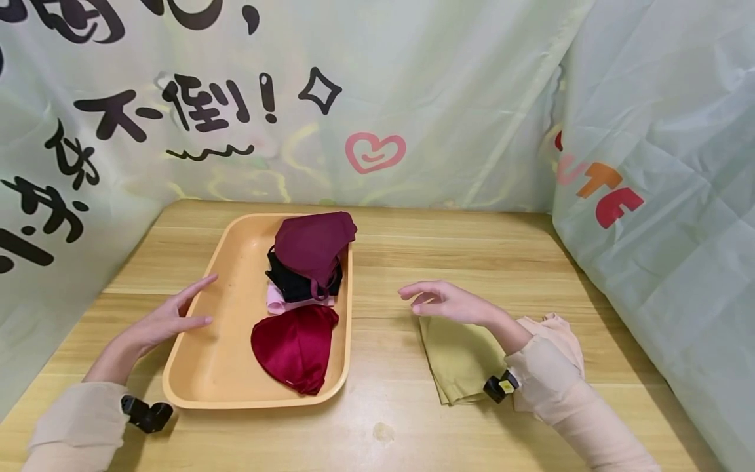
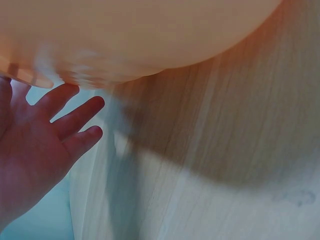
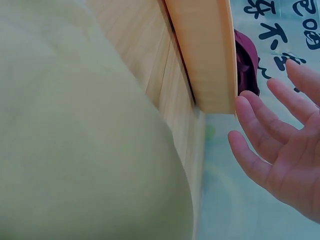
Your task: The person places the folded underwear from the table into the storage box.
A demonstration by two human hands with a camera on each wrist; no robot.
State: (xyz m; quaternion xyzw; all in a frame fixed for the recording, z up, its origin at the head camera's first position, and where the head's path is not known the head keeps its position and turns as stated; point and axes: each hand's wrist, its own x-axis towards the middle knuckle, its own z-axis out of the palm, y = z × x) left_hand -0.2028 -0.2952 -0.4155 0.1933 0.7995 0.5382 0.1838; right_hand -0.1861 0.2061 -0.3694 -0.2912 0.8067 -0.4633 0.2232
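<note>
My left hand (image 1: 162, 322) is at the left rim of an orange plastic tray (image 1: 227, 354), its fingers spread and fairly straight. Inside the tray's right half lies a dark red folded bra (image 1: 297, 351). Behind it sit a pink cloth piece (image 1: 276, 300), a black garment (image 1: 286, 278) and a plum folded bra (image 1: 312, 246) with a strap loop, stacked partly over one another. To the right of the tray, my right hand (image 1: 451, 303) hovers over the far edge of an olive-green cloth (image 1: 463, 360), fingers loosely bent and holding nothing. The right wrist view shows the same hand (image 3: 290, 145) with spread fingers.
A peach garment (image 1: 563, 337) lies on the wooden table (image 1: 389, 367), partly hidden by the right forearm. Printed fabric sheets (image 1: 448, 98) hang behind the table and along both sides. Each wrist wears a small black camera (image 1: 147, 415).
</note>
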